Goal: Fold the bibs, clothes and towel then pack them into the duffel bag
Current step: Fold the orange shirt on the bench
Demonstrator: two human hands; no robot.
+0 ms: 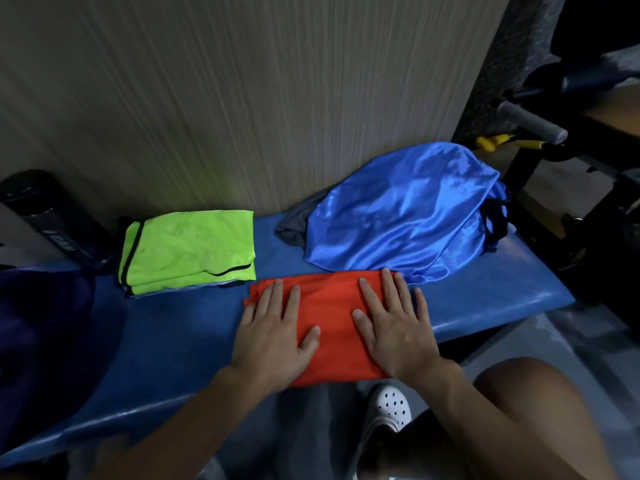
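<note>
On the padded blue bench (485,289), both hands lie flat with fingers straight, left hand (273,332) and right hand (398,327) pressing the folded orange mesh bib (329,306); a folded lime-green bib (187,251) sits left of it.

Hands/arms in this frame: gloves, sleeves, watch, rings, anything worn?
Nothing worn. The left hand and right hand are bare: no gloves, rings or watch visible. The forearms show no sleeves or wristbands as far as the frame reaches.
</note>
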